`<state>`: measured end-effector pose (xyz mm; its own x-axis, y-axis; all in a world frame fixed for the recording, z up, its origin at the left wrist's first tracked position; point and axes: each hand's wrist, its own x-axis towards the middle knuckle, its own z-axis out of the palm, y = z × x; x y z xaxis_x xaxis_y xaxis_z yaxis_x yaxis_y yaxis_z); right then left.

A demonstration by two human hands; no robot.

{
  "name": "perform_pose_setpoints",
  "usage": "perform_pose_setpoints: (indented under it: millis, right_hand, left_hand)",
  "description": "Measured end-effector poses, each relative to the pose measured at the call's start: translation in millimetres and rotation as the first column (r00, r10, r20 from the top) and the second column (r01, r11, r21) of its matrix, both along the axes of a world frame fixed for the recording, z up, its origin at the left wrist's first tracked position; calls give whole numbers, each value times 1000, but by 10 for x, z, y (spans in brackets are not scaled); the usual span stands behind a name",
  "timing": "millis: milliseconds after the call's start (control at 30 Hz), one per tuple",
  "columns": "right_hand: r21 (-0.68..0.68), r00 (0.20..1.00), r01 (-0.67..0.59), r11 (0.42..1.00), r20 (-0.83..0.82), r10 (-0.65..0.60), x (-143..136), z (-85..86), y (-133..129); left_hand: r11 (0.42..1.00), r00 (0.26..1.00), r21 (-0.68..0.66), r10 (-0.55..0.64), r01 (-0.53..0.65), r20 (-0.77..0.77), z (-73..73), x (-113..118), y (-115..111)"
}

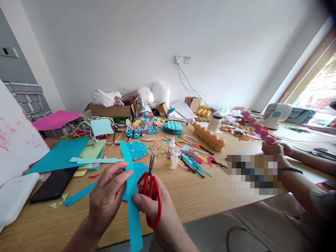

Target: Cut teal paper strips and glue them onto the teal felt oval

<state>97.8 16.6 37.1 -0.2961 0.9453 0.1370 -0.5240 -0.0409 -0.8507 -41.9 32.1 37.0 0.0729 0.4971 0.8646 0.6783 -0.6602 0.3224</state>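
A long blue paper strip (pixel 134 217) hangs upright between my hands. My left hand (pixel 107 192) pinches its upper part between thumb and fingers. Lower down, the thumb of my right hand (pixel 160 210) presses on the strip, and the same hand holds red-handled scissors (pixel 159 199) with the blades pointing up. Behind the strip, a blue paper disc (pixel 140 170) lies on the table, partly hidden. Another blue disc with light marks (pixel 138 150) lies just beyond. Pale blue strips (pixel 98 160) and darker blue strips (pixel 80 194) rest to the left.
Coloured paper (pixel 59 154) and a black phone (pixel 54 185) lie left on the wooden table (pixel 199 199). Two glue bottles (pixel 174 159), pens (pixel 193 164) and an egg carton (pixel 208 136) stand or lie ahead. At right, another person's hands (pixel 274 148) hold a pink-painted carton strip (pixel 258 128).
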Motion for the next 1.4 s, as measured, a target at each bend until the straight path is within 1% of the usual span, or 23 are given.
perform_pose_setpoints:
  millis: [33,67,100,133,167,200,233,267,300,333,367,400,467,567,667,767,933,1033,1133,1200,1300,1400]
  right_hand:
    - [-23,1000,12,1000,-4,-12,-16,-6,12]
    - [-35,1000,25,999,-1,-25,-27,-14,29]
    - [-36,999,41,999,10,-40,-34,-22,49]
    - [-25,998,61,998,28,-60,-38,-30,72]
    - [-9,995,82,997,50,-81,-40,-37,95]
    - [8,992,100,995,71,-101,-39,-43,117]
    - [24,989,113,993,92,-114,-39,-48,138]
    - [38,986,122,992,108,-125,-38,-52,155]
    - [47,984,124,991,123,-129,-37,-57,169]
    - [53,982,125,991,138,-131,-37,-61,180]
    - [56,979,122,991,155,-129,-38,-65,188]
    - [58,977,119,991,169,-127,-39,-70,194]
    - [52,974,112,992,193,-120,-41,-79,199]
    - [38,977,95,995,187,-100,-35,-100,199]
    - [45,984,70,996,160,-77,-23,-131,195]
    - [57,985,71,996,151,-79,-18,-144,183]
    - [74,976,73,995,202,-87,16,-148,156]
    - [94,955,78,993,279,-101,70,-225,173]
    - [94,917,75,993,385,-105,106,-330,203]
    - [108,890,73,991,442,-114,104,-365,195]
    - [121,874,39,992,478,-93,75,-327,120]
    - [108,885,-4,994,463,-47,46,-238,29]
  left_hand:
    - [1000,1000,-8,-7,8,21,-8,8,9]
    - [999,997,-24,-20,22,75,-13,19,18]
    - [998,985,-48,-33,42,170,-17,33,25]
    - [993,955,-93,-45,75,292,-21,49,32]
    - [979,904,-156,-57,135,424,-26,65,36]
    - [945,837,-231,-70,230,543,-34,79,39]
    - [885,768,-308,-82,349,635,-44,91,39]
    - [800,711,-373,-93,470,697,-55,99,38]
    - [708,671,-419,-104,568,734,-68,103,37]
    - [631,645,-448,-111,634,756,-80,103,35]
    - [582,635,-468,-112,666,765,-90,101,34]
    - [557,642,-490,-104,670,760,-97,97,34]
    - [549,684,-540,-82,638,724,-96,84,36]
    - [564,753,-595,-73,572,654,-62,65,36]
    - [549,780,-619,-103,562,618,-21,58,20]
    - [534,776,-624,-103,571,623,-7,62,10]
    - [556,760,-621,-30,553,649,11,37,29]
    - [559,743,-606,-26,566,669,70,1,25]
    - [533,692,-568,-45,627,720,150,-3,5]
    - [523,668,-550,-50,651,743,189,18,-4]
    - [525,673,-560,-34,642,739,208,57,5]
    - [543,694,-578,-10,608,720,197,74,28]
